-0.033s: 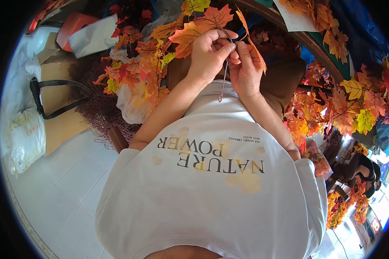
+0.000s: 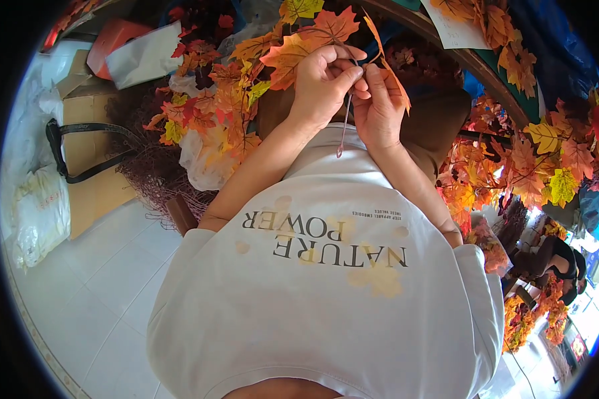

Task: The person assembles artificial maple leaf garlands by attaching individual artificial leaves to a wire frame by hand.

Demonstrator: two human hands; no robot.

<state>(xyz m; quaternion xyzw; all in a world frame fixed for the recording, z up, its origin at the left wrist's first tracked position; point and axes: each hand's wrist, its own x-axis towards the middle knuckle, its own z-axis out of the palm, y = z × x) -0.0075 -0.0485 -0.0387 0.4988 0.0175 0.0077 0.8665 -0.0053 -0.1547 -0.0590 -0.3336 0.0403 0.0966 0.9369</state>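
Observation:
Over my lap, my left hand (image 2: 321, 86) pinches a thin dark stem (image 2: 347, 110) between thumb and fingers. The stem's lower end hangs below my fingers and finishes in a small loop. My right hand (image 2: 381, 110) almost touches the left and is closed on the short stem of an orange artificial maple leaf (image 2: 394, 80), seen nearly edge-on. Just beyond my left hand, a larger orange leaf (image 2: 289, 58) and a reddish-orange leaf (image 2: 336, 26) spread out. The exact spot where the stems meet is partly hidden by my fingertips.
Artificial autumn foliage (image 2: 206, 106) hangs at left, with more (image 2: 506, 159) at right. Bare purple twigs (image 2: 150, 159) lie beside cardboard (image 2: 96, 179) and a black strap (image 2: 60, 149). A table edge (image 2: 472, 66) carries white paper (image 2: 456, 26). Another person (image 2: 566, 263) is at far right.

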